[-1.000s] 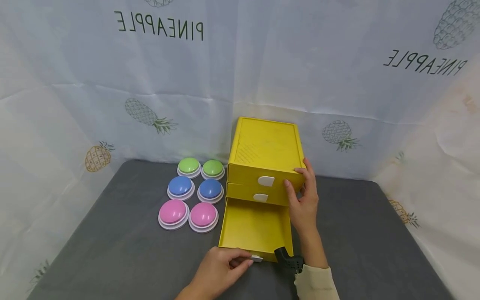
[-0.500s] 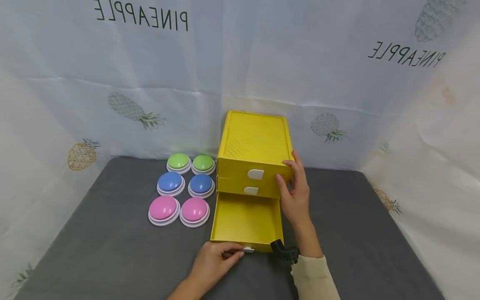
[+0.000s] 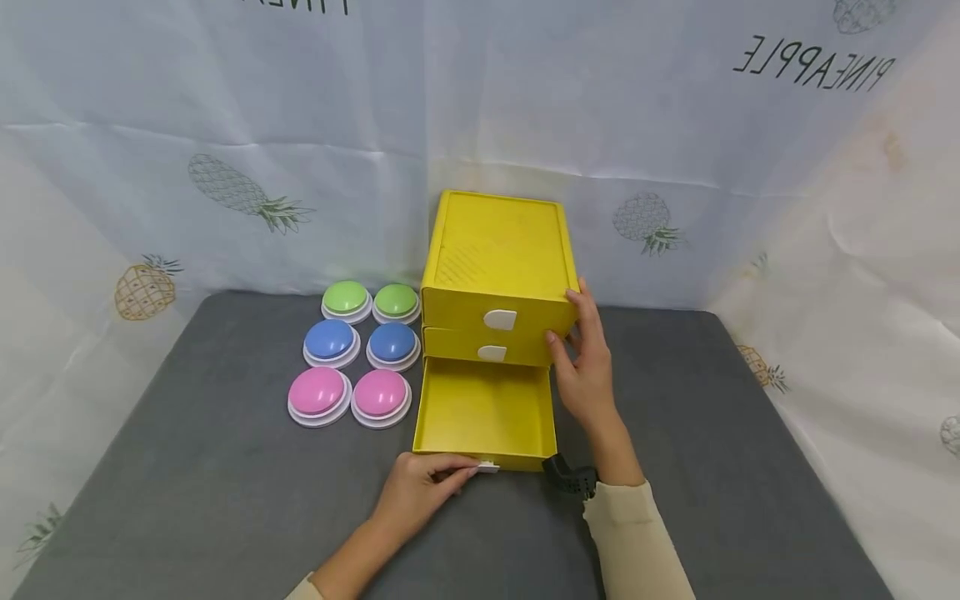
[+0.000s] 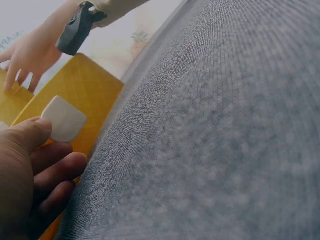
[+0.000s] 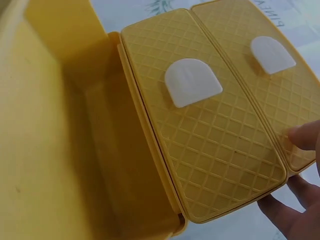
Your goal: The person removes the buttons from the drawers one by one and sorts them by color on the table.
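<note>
A yellow drawer cabinet (image 3: 500,246) stands at the back of the table, its top two drawers in line with the frame. Pulled out toward me is the bottom drawer (image 3: 483,412), with nothing lying in it. My left hand (image 3: 416,492) pinches the white handle (image 4: 64,120) of that drawer, thumb against its face. At the cabinet's right front edge, my right hand (image 3: 588,375) holds on, its thumb on the upper drawer front (image 5: 295,157) and its other fingers round the side.
Several push buttons on white bases stand in pairs left of the cabinet: green (image 3: 345,297), blue (image 3: 328,339) and pink (image 3: 317,390). A dark grey cloth (image 3: 247,500) covers the table. Behind it hangs a pineapple-print curtain (image 3: 517,108).
The head view has shifted, so the whole scene sits higher and further left in it. Both hands keep their places on the cabinet, and the bottom drawer stays pulled out.
</note>
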Demonstrator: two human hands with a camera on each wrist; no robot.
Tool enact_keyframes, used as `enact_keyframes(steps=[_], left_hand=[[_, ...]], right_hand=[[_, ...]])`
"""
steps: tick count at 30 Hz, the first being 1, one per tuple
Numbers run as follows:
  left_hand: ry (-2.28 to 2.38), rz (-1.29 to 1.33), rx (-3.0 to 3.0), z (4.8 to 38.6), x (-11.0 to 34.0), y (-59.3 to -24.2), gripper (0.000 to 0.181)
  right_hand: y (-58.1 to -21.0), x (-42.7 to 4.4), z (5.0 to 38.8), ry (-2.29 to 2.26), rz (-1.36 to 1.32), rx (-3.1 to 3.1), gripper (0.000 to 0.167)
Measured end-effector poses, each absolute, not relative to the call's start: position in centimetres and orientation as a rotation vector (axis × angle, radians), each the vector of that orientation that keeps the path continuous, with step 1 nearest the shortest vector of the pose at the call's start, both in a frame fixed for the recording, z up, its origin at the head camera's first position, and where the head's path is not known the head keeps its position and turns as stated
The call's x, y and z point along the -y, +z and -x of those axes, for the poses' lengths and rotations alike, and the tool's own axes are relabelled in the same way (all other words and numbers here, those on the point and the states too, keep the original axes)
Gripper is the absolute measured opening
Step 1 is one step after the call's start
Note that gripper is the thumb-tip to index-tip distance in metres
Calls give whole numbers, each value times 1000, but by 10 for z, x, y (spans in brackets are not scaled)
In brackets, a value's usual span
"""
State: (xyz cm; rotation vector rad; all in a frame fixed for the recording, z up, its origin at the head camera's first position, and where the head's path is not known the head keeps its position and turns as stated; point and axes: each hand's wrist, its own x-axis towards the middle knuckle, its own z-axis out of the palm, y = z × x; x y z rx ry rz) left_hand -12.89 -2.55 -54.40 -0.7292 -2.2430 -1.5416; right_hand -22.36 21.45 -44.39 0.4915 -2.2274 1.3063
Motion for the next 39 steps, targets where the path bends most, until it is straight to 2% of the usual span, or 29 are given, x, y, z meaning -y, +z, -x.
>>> enact_keyframes(steps=[18,39], left_hand=[[-1602,718,2221,133,25,-543,7],[-1593,684,2252,134,24,-547,10]], right_hand=[[-445,-215,223,1335,-479,2237,59],[-443,-212,225,1384,-457,2215,58]])
